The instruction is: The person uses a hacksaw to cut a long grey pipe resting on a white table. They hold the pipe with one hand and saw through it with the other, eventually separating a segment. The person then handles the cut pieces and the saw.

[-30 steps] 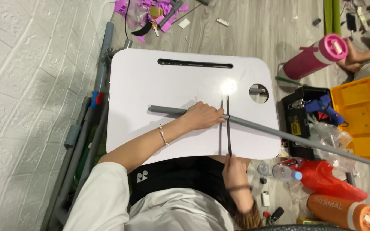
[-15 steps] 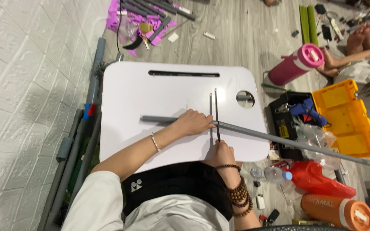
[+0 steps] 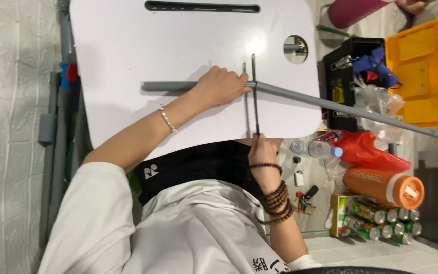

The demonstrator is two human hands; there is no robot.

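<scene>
A long grey pipe lies across a white lap table and sticks out far past its right edge. My left hand presses down on the pipe near the table's middle. My right hand, at the table's near edge, grips the handle of a thin hacksaw. The saw's blade crosses the pipe just right of my left fingers.
A round cup hole and a long slot are cut in the table. To the right stand a black toolbox with a blue glue gun, a yellow organiser, an orange bottle, cans. Pipes lie left.
The view has closed in on the table. My right hand has pulled the saw a little toward me along the cut; my left hand stays on the pipe.
</scene>
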